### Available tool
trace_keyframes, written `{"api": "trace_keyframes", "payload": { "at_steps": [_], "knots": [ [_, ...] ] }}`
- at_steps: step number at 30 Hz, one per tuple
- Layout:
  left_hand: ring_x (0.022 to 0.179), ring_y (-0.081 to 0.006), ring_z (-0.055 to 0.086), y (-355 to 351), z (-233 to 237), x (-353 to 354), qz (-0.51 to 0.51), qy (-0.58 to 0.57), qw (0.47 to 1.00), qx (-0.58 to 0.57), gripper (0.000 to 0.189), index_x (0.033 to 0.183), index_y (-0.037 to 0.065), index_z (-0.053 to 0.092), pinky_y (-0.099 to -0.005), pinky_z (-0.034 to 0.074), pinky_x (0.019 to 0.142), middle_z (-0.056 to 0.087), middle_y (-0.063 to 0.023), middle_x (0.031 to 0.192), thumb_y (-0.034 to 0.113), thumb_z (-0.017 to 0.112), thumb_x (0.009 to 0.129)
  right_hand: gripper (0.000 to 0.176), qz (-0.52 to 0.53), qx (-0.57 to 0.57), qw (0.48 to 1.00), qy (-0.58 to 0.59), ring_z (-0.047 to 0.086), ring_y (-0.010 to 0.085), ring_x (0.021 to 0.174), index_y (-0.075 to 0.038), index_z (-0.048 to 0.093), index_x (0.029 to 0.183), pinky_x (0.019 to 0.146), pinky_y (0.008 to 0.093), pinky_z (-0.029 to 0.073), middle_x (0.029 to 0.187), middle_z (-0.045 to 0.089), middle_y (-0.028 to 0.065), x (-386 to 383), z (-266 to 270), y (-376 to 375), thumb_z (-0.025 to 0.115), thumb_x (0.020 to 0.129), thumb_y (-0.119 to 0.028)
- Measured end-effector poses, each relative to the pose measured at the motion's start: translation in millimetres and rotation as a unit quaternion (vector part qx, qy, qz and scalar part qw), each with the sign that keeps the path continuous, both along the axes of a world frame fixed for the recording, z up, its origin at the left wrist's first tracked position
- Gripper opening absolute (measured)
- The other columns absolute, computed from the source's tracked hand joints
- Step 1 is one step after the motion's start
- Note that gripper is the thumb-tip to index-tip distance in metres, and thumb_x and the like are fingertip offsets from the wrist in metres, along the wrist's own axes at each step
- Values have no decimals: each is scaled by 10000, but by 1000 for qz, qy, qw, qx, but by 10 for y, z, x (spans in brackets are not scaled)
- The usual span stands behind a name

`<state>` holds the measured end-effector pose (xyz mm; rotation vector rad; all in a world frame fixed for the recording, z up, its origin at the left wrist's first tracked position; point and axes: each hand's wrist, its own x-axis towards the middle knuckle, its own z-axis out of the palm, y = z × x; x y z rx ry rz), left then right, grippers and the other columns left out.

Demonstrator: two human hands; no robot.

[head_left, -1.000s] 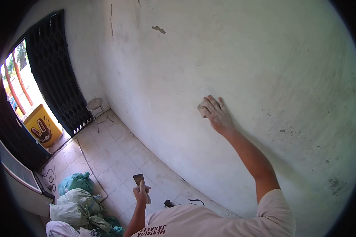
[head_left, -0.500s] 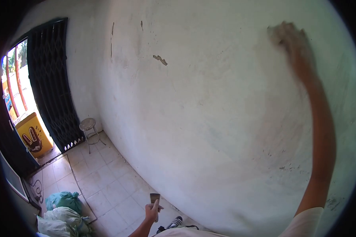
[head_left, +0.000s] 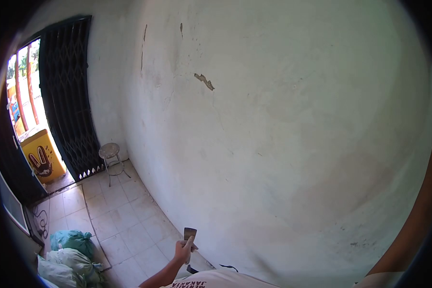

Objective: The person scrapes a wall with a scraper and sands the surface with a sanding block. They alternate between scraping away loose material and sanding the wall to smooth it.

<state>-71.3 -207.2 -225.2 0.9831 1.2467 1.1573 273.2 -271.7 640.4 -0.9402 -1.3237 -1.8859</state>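
My left hand is closed around a scraper, its broad flat blade pointing up, low in the head view near the foot of the wall. The white wall has a chipped patch of missing paint, narrow cracks above it and greyish smudges at the right. My right arm rises along the right edge of the view; the hand itself is out of sight.
A round metal stool stands by the wall corner. Beside it is a dark folding gate, with a yellow box in the doorway. Green and white bags lie on the tiled floor at lower left.
My right hand has left the wall's upper right and gone out of view, its arm now at the right edge. The view has shifted, and my left hand still holds the scraper.
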Motion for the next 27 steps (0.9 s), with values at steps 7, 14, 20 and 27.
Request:
{"api": "trace_keyframes", "payload": {
  "at_steps": [7, 14, 20, 27],
  "knots": [
    [469, -118, 505, 598, -106, 37, -19, -39, 999, -5, 621, 568, -8, 645, -280, 402, 494, 584, -62, 524, 424, 545, 1002, 324, 32, -49, 998, 20, 670, 307, 1039, -26, 684, 1188, 900, 394, 534, 1149, 696, 154, -529, -112, 834, 557, 970, -230],
    [481, -127, 511, 1337, -139, -336, -94, -77, 993, -3, 618, 516, 30, 571, -288, 396, 502, 565, -59, 524, 410, 547, 1004, 380, -101, -123, 983, 92, 596, 329, 1128, -8, 559, 1224, 994, 451, 440, 1207, 618, 169, -1354, -84, 1335, 576, 982, -301],
    [476, -125, 515, 2107, -113, -1105, -85, -60, 994, 16, 610, 531, 24, 583, -289, 404, 499, 571, -60, 523, 409, 544, 1003, 263, 4, -87, 996, -15, 692, 300, 868, -3, 738, 1003, 812, 414, 545, 938, 726, 166, -1617, 165, 1966, 660, 914, -238],
    [476, -125, 520, 2622, -82, -1701, -82, -24, 996, -2, 610, 523, 18, 589, -289, 409, 498, 573, -62, 516, 401, 556, 997, 251, 16, -43, 999, 1, 703, 318, 900, 17, 725, 962, 818, 431, 541, 950, 724, 192, -2516, -136, 2995, 633, 921, -213]
  ]
}}
